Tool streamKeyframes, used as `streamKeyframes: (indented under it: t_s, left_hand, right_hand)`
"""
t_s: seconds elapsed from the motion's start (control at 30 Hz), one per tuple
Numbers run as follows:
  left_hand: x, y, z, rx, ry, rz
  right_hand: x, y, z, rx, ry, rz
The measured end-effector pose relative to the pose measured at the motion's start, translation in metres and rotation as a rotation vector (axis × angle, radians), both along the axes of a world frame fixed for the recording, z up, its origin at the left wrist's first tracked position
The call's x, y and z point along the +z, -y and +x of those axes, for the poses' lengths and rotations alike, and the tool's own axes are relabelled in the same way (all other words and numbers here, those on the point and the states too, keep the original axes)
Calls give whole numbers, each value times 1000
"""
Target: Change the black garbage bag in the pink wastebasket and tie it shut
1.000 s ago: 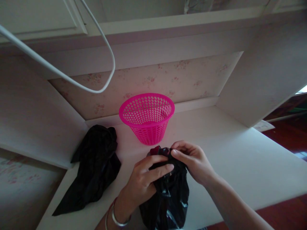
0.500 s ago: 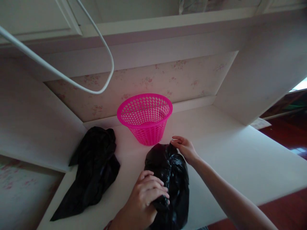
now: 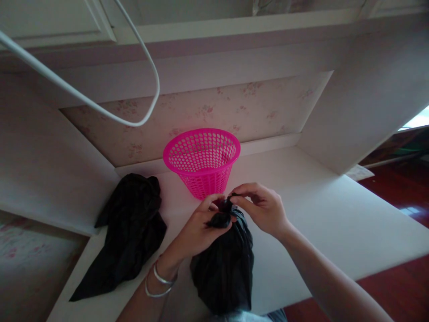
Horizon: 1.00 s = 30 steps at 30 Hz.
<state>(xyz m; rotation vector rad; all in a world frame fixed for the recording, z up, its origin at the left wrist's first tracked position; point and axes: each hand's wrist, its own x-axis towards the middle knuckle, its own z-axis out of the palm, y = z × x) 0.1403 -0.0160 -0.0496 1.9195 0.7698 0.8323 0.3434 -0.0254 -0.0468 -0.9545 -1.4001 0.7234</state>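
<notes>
A black plastic bag (image 3: pixel 228 268) hangs gathered between my hands, its lower part bulging over the near edge of the white surface. My left hand (image 3: pixel 203 223), with two silver bangles at the wrist, is closed around the bunched upper part. Thumb and fingers of my right hand (image 3: pixel 261 208) pinch the bag's top close beside the left fingers. Just behind both hands stands a pink perforated plastic basket (image 3: pixel 211 181), upright; its floor is hidden by the front wall. A second black plastic bag (image 3: pixel 130 241) lies crumpled to the left, touched by neither hand.
A white cable (image 3: pixel 100 108) loops down in front at the upper left. The white tabletop (image 3: pixel 321 210) runs between side panels, with a flowered back wall (image 3: pixel 204 109) behind and a shelf edge (image 3: pixel 214 38) above. Red-brown floor (image 3: pixel 395 192) shows at the right.
My left hand has moved up and forward, gathering the bag's upper part. My right hand has come closer to it and pinches the top. The basket and the other bag stay put.
</notes>
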Motion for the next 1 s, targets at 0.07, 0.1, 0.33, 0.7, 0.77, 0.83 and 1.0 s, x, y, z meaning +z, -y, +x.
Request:
streamKeyframes:
  t_s: [0.07,0.1,0.33,0.7,0.77,0.83,1.0]
  left_hand:
    - [2,-9,8,-67,15,-26]
    - [3,-11,10,-93,25,-51]
    - [-1,-8,2,34,87,-101]
    - [-1,-2,4,198,121,-80]
    - [-1,-1,4,206,111,-97]
    - [-1,-1,5,195,103,-107]
    - [0,-2,11,212,191,-108]
  right_hand:
    - [3,7,-5,129,-81,-39]
    - [3,11,-6,189,-132,-58]
    - [-15,31,6,255,243,41]
    - [-34,25,-22,249,776,-5]
    - [-37,29,-24,240,795,-61]
    - [-38,32,-25,219,821,-61]
    - [-38,37,-26,158,820,-17]
